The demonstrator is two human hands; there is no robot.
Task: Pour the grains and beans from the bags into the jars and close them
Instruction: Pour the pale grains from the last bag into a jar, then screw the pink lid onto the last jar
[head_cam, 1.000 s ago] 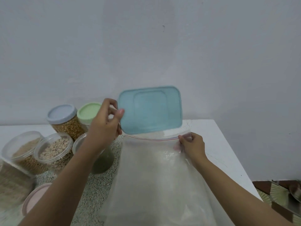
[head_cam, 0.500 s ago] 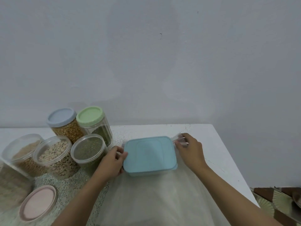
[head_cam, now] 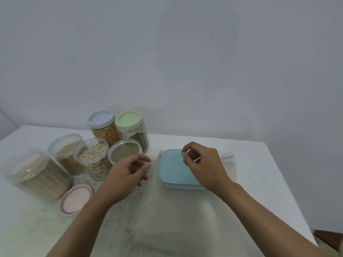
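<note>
Left hand (head_cam: 128, 175) has released the blue lid (head_cam: 173, 169), grip loose and empty; right hand (head_cam: 204, 164) curled, its grip's hold hidden.

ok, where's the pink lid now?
Head view, lower left: pink lid lies flat on the table, beside the big open jar, nearer the camera.

Home pantry corner; plain wall (head_cam: 185, 62), white table (head_cam: 259, 182), jars of grains (head_cam: 105, 130), spilled grain (head_cam: 118, 216)

White table (head_cam: 259, 173) bears jars (head_cam: 91, 160), pink lid (head_cam: 76, 198), clear bag (head_cam: 176, 219), scattered grains (head_cam: 118, 216).
</note>
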